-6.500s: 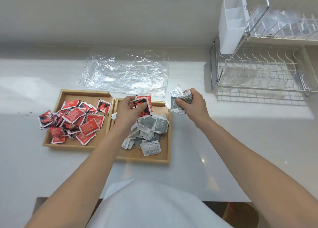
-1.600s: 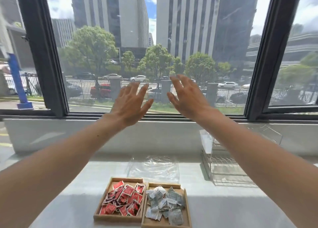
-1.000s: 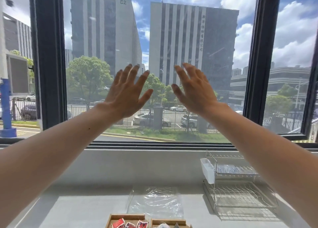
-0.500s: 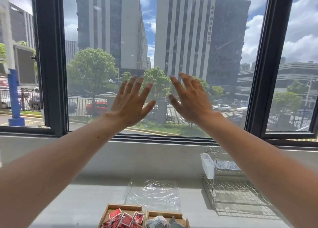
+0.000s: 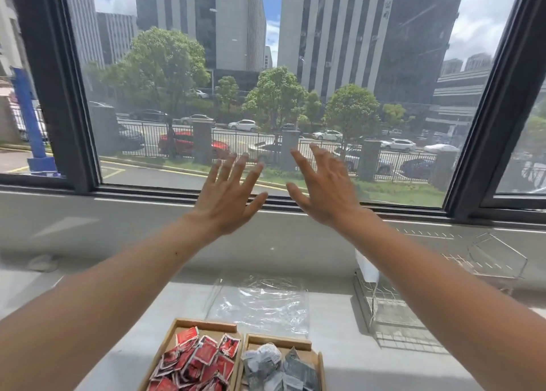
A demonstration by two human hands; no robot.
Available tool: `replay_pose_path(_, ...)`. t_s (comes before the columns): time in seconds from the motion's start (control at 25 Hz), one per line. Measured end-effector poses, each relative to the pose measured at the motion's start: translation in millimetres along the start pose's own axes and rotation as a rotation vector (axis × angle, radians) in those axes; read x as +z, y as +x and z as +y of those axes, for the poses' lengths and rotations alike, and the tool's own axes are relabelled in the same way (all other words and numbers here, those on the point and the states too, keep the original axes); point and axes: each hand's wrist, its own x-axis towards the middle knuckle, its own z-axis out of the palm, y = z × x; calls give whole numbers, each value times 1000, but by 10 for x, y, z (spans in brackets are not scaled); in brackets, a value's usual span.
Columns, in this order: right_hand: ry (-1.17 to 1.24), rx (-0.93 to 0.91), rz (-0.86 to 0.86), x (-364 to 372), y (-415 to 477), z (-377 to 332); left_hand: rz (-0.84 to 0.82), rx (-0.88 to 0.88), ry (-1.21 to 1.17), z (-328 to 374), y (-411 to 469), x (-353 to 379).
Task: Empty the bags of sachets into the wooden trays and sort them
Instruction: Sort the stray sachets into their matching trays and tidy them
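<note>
facing the window (image 5: 266, 65), left hand (image 5: 227, 195) and right hand (image 5: 325, 192) reach forward, raised side by side, fingers spread, grasping nothing. below, a flat clear bag (image 5: 263, 302) lies behind the left tray (image 5: 206, 323) of red sachets (image 5: 201, 358) and right tray (image 5: 280, 341) of grey sachets (image 5: 277, 367).

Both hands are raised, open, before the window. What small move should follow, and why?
Probably lower the left hand and right hand and stop: red sachets lie in the left tray, grey sachets in the right tray, the clear bag lies flat, nothing is held.
</note>
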Motion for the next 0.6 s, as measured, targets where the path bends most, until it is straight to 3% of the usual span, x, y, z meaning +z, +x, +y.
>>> replay_pose_path(0.48, 109, 364, -375, 2292, -119, 79, -284, 79, -225, -488, 194, 2314)
replay_pose_path(0.6, 158, 467, -516, 2810, -361, 207, -432, 112, -248, -462, 78, 2879)
